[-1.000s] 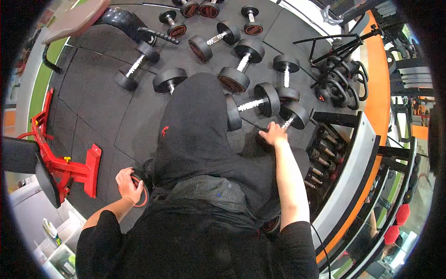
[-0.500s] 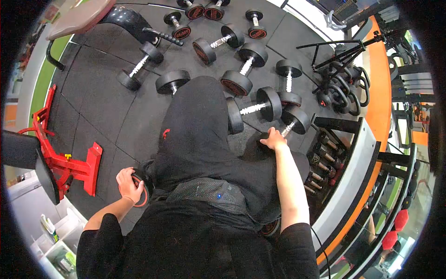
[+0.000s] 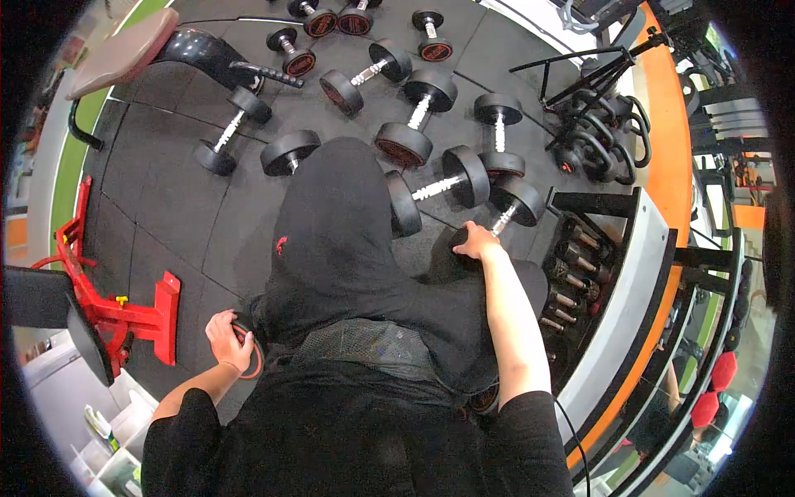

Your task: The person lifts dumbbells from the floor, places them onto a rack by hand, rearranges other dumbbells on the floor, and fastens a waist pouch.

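My left hand [image 3: 229,340] rests on a dark round weight end with a red-orange ring [image 3: 256,363], beside my hip; its fingers are bent over the edge. My right hand [image 3: 477,240] lies on the black weight end near my right knee, fingers apart, next to a dumbbell [image 3: 517,202] with a silver handle. Whether it grips anything is hard to see. Another dumbbell [image 3: 437,189] lies just beyond my bent knee. A further dumbbell [image 3: 290,152] is partly hidden by that knee.
Several more dumbbells, one at the centre [image 3: 418,116], lie on the black floor mat [image 3: 166,190]. A red bench frame [image 3: 124,311] stands left, a padded seat [image 3: 124,54] upper left. Kettlebells [image 3: 596,137] and a weight rack [image 3: 617,306] are on the right.
The view has shifted slightly, so the dumbbells appear further left and higher. Both hands keep about the same places beside my body.
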Demonstrator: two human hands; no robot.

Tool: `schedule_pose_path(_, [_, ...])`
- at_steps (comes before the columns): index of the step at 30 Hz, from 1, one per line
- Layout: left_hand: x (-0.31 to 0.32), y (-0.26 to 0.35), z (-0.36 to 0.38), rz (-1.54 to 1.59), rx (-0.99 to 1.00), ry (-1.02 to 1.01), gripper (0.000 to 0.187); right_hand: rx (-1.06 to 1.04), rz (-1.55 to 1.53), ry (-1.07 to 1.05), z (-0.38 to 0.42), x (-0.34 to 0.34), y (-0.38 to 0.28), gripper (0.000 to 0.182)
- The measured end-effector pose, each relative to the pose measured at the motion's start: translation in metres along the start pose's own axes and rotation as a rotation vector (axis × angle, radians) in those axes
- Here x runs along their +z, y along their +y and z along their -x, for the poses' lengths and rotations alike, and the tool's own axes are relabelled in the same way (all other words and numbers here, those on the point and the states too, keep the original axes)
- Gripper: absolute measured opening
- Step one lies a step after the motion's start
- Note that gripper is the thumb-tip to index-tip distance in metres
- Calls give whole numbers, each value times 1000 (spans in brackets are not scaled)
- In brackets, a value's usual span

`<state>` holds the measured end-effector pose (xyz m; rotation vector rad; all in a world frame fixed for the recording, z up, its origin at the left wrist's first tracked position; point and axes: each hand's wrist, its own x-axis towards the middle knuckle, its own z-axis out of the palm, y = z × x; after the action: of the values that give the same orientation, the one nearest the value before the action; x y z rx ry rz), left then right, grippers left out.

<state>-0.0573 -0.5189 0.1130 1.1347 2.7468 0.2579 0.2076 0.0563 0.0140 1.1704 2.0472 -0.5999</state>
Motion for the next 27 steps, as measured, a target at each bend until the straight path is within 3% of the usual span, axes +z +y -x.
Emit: schedule_pose_path(27, [1,-2,0,2,9,3,60,-16,-19,21,-6,6,4,85])
